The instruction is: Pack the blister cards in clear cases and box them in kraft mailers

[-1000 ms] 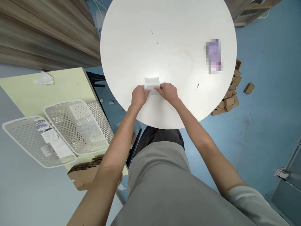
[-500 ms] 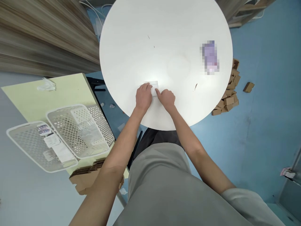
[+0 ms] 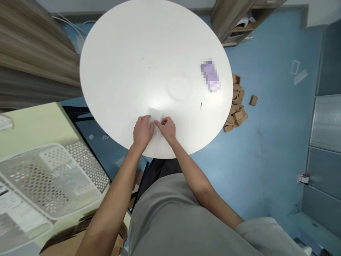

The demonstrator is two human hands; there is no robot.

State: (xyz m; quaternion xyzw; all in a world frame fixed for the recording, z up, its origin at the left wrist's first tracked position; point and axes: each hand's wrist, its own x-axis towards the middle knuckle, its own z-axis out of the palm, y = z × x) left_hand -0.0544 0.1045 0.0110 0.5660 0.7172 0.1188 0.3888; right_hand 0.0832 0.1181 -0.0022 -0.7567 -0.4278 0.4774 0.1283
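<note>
1. Compared with half a second ago, our view is turned toward the right: on the left, the perforated basket [image 3: 34, 177] sits closer to the frame's edge, and on the right more blue floor [image 3: 277, 117] shows.
2. Our left hand [image 3: 144, 131] no longer covers the left part of the white piece [image 3: 156, 113]; its fingers bend narrowly at that edge. Its thumb, hidden half a second ago, now shows. We cannot tell whether it grips.
3. The white piece lies between our hands, near the table's near edge.
4. Our right hand [image 3: 165, 128] is half curled, its thumb on the piece, near the left thumb; we cannot tell whether it pinches.
5. Around us, from the left: a wood-grain panel [image 3: 34, 60] at the far side, a pale green table [image 3: 29, 121] bearing the basket, and a cardboard stack [image 3: 71, 241] nearest us.
6. In the middle we see the round white table [image 3: 119, 71], lightly marked, with a blurred purple item [image 3: 210, 75] toward its right.
7. Farther right: an open shelf [image 3: 237, 26] at the far side, heaped small boxes [image 3: 236, 110] beside the round table, one box [image 3: 253, 100] apart, and grey panels [image 3: 325, 121].
</note>
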